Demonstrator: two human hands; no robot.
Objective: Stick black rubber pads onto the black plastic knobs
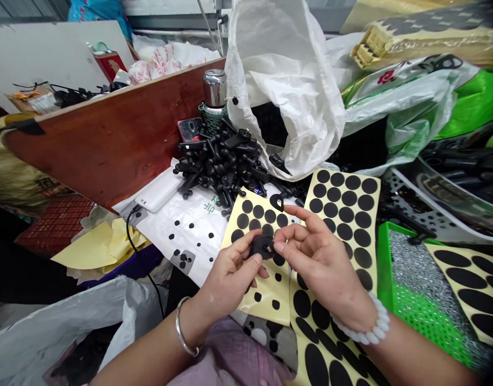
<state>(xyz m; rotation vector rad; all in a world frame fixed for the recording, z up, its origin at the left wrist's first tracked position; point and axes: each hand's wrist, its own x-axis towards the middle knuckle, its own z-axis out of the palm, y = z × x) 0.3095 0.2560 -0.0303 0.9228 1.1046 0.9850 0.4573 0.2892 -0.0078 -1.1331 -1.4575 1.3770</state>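
Observation:
My left hand [224,276] grips a black round plastic part [261,246] between thumb and fingers, its holed face turned up. My right hand [325,262] has thumb and a finger pinched together at the part's right side. A small pale, shiny bit shows near those fingertips, too small to name. The right index finger stretches out, and a black rounded piece with a white mark [276,201] is at its tip. Below both hands lies a yellow backing sheet [246,300] with round black stickers, several spots showing only small black dots.
A heap of black plastic parts [226,155] lies behind the hands, before a white sack [286,69]. More sticker sheets [338,179] lie at the right, beside a green tray [385,262] of small silver screws [423,268]. A white power bank [158,190] with a cable sits left.

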